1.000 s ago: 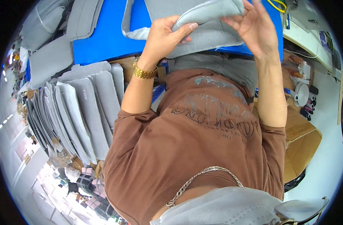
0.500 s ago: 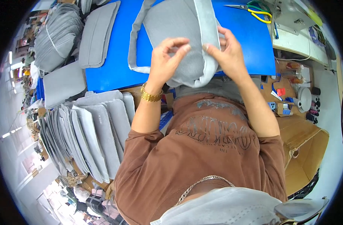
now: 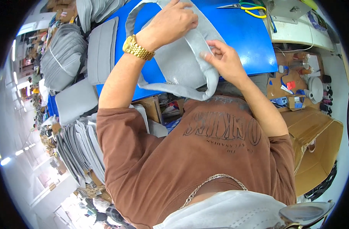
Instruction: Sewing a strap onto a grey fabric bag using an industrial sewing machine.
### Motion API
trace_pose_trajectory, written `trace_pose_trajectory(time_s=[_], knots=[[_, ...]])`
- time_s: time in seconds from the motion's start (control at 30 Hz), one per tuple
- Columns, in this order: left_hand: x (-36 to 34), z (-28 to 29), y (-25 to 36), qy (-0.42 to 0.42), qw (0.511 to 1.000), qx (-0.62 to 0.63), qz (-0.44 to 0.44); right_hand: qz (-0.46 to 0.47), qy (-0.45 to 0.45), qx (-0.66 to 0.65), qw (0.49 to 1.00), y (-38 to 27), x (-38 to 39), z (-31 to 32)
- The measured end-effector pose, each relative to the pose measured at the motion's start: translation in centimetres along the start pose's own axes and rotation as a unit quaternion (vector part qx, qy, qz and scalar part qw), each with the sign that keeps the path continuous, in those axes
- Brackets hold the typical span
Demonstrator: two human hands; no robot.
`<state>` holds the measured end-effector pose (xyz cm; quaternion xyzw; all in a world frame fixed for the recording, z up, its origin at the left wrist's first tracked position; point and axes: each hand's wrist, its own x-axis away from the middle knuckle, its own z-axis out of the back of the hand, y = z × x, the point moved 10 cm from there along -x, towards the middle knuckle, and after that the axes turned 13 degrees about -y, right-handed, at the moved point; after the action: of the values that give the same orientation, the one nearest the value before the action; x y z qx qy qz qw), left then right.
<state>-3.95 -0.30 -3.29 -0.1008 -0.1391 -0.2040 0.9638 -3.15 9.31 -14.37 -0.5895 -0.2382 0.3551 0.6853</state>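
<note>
A soft grey fabric panel (image 3: 172, 63) lies on the blue tabletop in front of me, with a long padded grey fabric strip (image 3: 199, 42) looping around and across it. My left hand (image 3: 170, 23) has its fingers curled over the strip's upper part; the back of the hand hides most of the grip. Lower down, my right hand (image 3: 226, 63) pinches the strip's right edge between thumb and fingers. The loop's lower part (image 3: 174, 90) hangs near the table's front edge, close to my shirt.
Yellow-handled pliers (image 3: 247, 10) lie at the table's far right. Stacked grey panels (image 3: 102, 49) and a tied bundle (image 3: 63, 55) sit left, above more upright panels (image 3: 80, 141). An open cardboard box (image 3: 315, 152) stands right, below thread spools (image 3: 326, 95).
My left hand has moved up and across onto the strip's upper part. The fabric piece has turned, its strip now slanting to the upper left. My right hand stays near the strip's edge.
</note>
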Motion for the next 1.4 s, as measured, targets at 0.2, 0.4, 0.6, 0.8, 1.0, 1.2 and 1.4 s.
trace_pose_trajectory(time_s=[0.2, 0.4, 0.6, 0.8, 1.0, 1.2, 1.4], knots=[[-0.9, -3.0, -0.7, 0.079, 0.984, 0.129, -0.093, -0.064, -0.043, -0.074, 0.994, 2.7, -2.8, -0.2], [-3.5, -7.2, -2.7, -0.105, 0.964, 0.230, -0.088, -0.086, -0.028, 0.031, 0.995, 2.1, -3.3, -0.1], [-5.7, -7.4, -2.4, -0.006, 0.984, 0.149, -0.097, 0.067, 0.073, 0.302, 0.948, -1.4, -3.5, 2.3], [-6.0, -4.8, -3.0, 0.063, 0.964, 0.215, -0.146, -0.144, -0.028, 0.142, 0.979, 2.9, -4.1, 2.1], [-7.2, -7.0, -4.6, -0.065, 0.947, 0.280, -0.142, -0.068, -0.014, 0.077, 0.995, 2.0, -4.7, 2.7], [-5.3, -2.3, -4.4, -0.020, 0.964, 0.246, -0.096, -0.086, -0.007, 0.012, 0.996, 0.8, -4.4, 5.2], [-1.8, 1.6, -1.7, 0.101, 0.973, 0.190, -0.086, -0.011, 0.011, 0.040, 0.999, -2.3, -3.9, 5.2]])
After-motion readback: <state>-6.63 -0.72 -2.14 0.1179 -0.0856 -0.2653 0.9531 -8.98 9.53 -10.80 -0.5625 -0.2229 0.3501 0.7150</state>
